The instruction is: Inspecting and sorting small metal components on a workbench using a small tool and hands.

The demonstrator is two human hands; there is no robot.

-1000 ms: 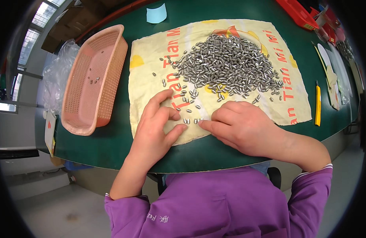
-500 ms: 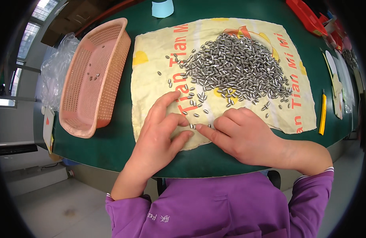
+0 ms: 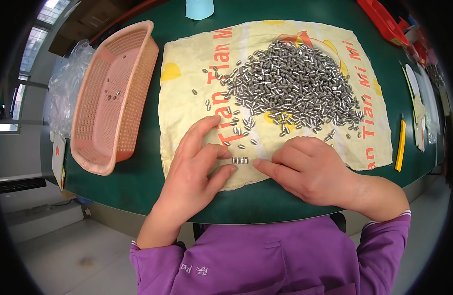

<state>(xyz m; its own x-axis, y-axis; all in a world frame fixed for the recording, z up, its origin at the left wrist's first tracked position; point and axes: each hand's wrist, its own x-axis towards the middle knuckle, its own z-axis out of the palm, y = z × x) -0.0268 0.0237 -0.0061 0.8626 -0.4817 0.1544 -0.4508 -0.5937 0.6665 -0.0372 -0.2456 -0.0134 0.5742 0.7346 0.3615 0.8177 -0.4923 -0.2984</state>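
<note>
A green desk (image 3: pixel 138 191) fills most of the frame, and a yellow printed cloth (image 3: pixel 187 98) lies spread across its middle. On the cloth, toward the upper right of centre, sits a broad heap of small metal pins (image 3: pixel 295 83), with loose ones scattered down toward the lower edge. At the left of the frame a pink plastic basket (image 3: pixel 96 142) rests on the desk beside the cloth, a few pins lying inside it, and a clear plastic bag (image 3: pixel 64 93) lies further left. The left hand (image 3: pixel 194 172) rests flat on the cloth at lower centre, fingers spread apart and holding nothing. The right hand (image 3: pixel 310 169) lies just to its right, loosely curled with the index finger stretched out. Between the two hands, a short row of pins (image 3: pixel 240 160) lies side by side, touched at its ends by the fingertips.
</note>
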